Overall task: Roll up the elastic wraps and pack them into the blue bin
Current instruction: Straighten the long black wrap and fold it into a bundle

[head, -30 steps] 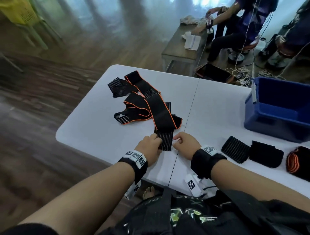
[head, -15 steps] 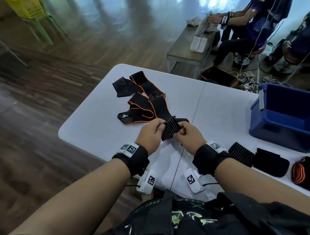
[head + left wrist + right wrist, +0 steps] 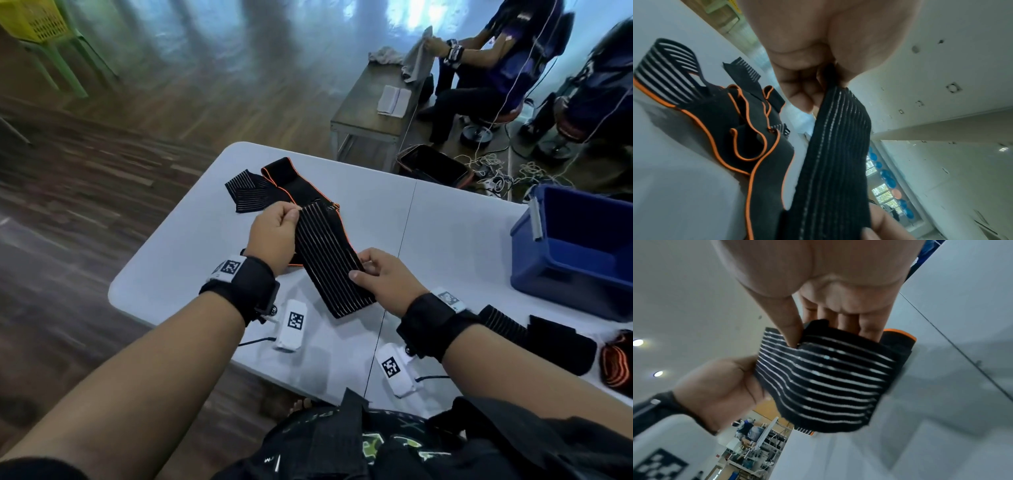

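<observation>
The right hand [image 3: 383,277] is nearest the body. Thumb on top and fingers [image 3: 865,324] beneath, it pinches the near part of the striped elastic wrap [image 3: 329,260], close to its free end. Judged purpose: this fixes the starting end so that the first turn can be formed.

The left hand [image 3: 274,233] pinches the same wrap farther along, thumb and curled fingers [image 3: 797,91] closed on its edge. The section between the two hands is raised off the white table [image 3: 455,240] and looks nearly flat. Holding it flat and lifted probably keeps the strip from twisting before rolling.

Beyond the left hand, the wrap runs on into the loose pile of unrolled wraps [image 3: 274,185], black with orange edging, lying on the far part of the table.

To the right, three finished rolls [image 3: 548,339] lie near the table edge, presumably staged for packing. The blue bin [image 3: 582,253] stands behind them, open. No wraps are visible in the portion of its interior that shows.
</observation>
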Action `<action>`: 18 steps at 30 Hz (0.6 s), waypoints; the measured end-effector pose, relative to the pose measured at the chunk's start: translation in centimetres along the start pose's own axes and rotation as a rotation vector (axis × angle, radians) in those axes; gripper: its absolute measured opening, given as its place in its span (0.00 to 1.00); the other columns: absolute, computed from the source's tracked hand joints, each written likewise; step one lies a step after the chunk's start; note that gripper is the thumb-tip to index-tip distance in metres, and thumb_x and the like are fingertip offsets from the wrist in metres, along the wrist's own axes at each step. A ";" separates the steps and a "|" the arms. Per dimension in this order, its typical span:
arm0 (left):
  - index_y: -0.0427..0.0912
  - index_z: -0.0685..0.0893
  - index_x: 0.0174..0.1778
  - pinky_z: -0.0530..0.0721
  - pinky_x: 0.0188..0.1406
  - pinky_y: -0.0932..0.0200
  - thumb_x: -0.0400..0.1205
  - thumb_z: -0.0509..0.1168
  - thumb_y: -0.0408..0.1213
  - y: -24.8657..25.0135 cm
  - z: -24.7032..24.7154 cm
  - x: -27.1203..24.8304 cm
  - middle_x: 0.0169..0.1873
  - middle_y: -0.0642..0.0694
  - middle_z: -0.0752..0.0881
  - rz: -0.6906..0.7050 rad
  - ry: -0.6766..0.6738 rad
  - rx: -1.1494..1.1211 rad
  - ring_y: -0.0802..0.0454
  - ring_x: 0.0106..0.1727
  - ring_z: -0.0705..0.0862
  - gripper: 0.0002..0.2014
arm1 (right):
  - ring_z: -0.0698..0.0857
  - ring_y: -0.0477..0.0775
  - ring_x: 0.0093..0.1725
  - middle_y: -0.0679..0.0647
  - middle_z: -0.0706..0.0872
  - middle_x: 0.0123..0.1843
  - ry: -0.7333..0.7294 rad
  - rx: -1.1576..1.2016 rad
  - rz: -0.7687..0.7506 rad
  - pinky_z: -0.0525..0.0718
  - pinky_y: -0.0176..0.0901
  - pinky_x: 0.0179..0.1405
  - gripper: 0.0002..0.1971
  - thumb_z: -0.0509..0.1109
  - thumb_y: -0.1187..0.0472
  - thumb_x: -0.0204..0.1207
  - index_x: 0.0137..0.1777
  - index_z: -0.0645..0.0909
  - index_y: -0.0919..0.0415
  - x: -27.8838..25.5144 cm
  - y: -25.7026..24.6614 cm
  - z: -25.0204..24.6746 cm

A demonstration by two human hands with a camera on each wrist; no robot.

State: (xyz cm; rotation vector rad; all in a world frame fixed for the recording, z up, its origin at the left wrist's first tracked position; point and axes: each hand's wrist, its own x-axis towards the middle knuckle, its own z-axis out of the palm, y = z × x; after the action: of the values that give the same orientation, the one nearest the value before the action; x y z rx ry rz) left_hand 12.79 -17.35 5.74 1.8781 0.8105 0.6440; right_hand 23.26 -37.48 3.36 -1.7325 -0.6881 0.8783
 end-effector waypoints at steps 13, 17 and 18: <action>0.47 0.85 0.40 0.88 0.53 0.46 0.81 0.64 0.46 -9.8 -4.0 8.6 0.38 0.47 0.91 -0.163 -0.177 0.382 0.43 0.44 0.89 0.09 | 0.78 0.46 0.35 0.43 0.79 0.31 0.268 -0.295 0.162 0.73 0.40 0.38 0.09 0.76 0.49 0.75 0.43 0.81 0.51 0.9 2.3 2.3; 0.45 0.86 0.43 0.81 0.56 0.50 0.81 0.64 0.39 -11.5 -6.5 13.6 0.48 0.43 0.90 -0.179 -0.115 0.566 0.39 0.55 0.86 0.06 | 0.75 0.45 0.31 0.42 0.77 0.28 0.326 -0.277 0.172 0.72 0.40 0.36 0.09 0.76 0.51 0.77 0.39 0.83 0.54 0.7 2.3 2.8; 0.45 0.87 0.44 0.82 0.57 0.49 0.81 0.63 0.39 -11.9 -7.1 14.7 0.49 0.42 0.90 -0.206 -0.103 0.576 0.38 0.56 0.86 0.07 | 0.74 0.44 0.30 0.43 0.76 0.28 0.331 -0.256 0.172 0.72 0.39 0.35 0.07 0.76 0.53 0.77 0.40 0.85 0.54 0.6 2.2 3.0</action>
State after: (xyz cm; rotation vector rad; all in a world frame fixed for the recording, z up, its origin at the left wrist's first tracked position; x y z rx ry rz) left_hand 13.98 1.64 -0.99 2.2724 1.1911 0.1864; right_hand 21.23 -36.12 0.57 -2.1307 -0.4489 0.6133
